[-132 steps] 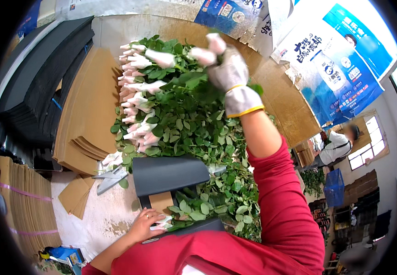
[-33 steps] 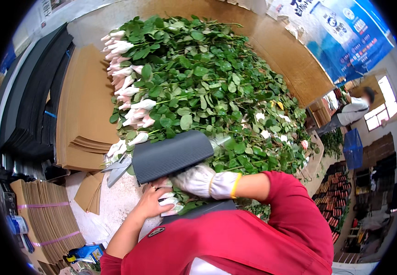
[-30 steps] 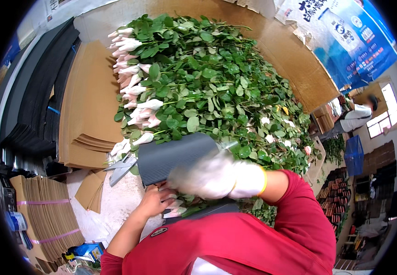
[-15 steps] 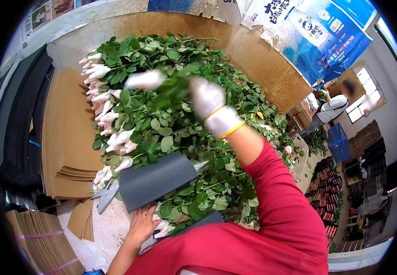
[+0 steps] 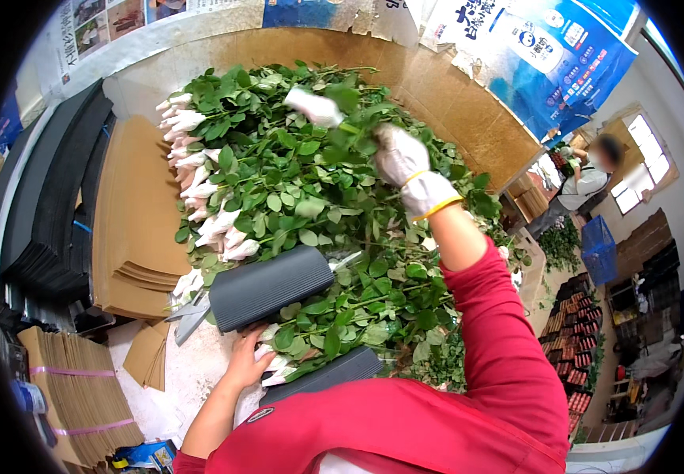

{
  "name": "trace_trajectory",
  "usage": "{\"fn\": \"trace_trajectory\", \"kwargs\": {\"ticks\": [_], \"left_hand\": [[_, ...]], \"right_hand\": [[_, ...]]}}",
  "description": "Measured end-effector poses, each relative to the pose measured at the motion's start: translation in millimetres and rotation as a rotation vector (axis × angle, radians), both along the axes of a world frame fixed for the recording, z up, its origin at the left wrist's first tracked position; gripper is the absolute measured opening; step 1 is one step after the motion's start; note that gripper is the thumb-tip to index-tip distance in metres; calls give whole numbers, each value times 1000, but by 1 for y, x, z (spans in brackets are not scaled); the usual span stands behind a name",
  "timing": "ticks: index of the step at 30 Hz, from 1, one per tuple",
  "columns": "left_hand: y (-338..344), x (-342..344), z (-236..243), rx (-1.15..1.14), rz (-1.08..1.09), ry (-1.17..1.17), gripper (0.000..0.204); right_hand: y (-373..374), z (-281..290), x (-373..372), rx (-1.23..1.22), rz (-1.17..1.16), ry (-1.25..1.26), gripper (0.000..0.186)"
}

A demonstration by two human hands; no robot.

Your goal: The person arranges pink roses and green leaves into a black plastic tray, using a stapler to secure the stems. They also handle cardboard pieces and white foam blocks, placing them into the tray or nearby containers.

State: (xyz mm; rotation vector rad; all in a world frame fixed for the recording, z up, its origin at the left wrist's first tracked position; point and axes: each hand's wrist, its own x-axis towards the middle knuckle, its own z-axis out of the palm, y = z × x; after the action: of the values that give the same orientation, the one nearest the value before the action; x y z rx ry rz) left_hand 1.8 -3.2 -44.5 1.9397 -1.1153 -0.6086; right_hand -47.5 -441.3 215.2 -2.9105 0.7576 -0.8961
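My right hand, in a white glove with yellow-edged cuff, grips a rose stem above the pile. Its rose has a pale, wrapped-looking head pointing left, and the leaves are blurred by motion. My bare left hand rests on the table, thumb apart from the fingers, against pale rose heads; some fingertips are hidden. Just beyond it lies a curved dark grey ribbed sheet. Another grey ribbed sheet lies nearer my body, with leafy roses between the two. Grey scissors lie left of the far sheet.
A big heap of leafy roses covers the back, heads to the left, before a cardboard wall. Brown cardboard sheets, black sheets and a strapped cardboard bundle stand left. Another person stands at the far right.
My right hand and its rose have shifted right in the picture. The left hand's fingers have moved from the sheet's edge toward the rose heads. The whole view has turned slightly.
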Motion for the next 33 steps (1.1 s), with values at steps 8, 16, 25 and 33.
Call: {"fn": "trace_trajectory", "kwargs": {"ticks": [8,16,25,33], "left_hand": [[9,-2,7,-20,8,-4,66],[1,-5,9,-69,59,-11,70],[10,2,-4,-107,75,56,64],[0,3,5,-68,47,16,64]], "right_hand": [[88,-31,34,-361,351,113,19],[4,76,-85,-618,54,-106,25],[198,-25,-118,131,623,369,38],[223,-140,-55,119,917,769,47]]}}
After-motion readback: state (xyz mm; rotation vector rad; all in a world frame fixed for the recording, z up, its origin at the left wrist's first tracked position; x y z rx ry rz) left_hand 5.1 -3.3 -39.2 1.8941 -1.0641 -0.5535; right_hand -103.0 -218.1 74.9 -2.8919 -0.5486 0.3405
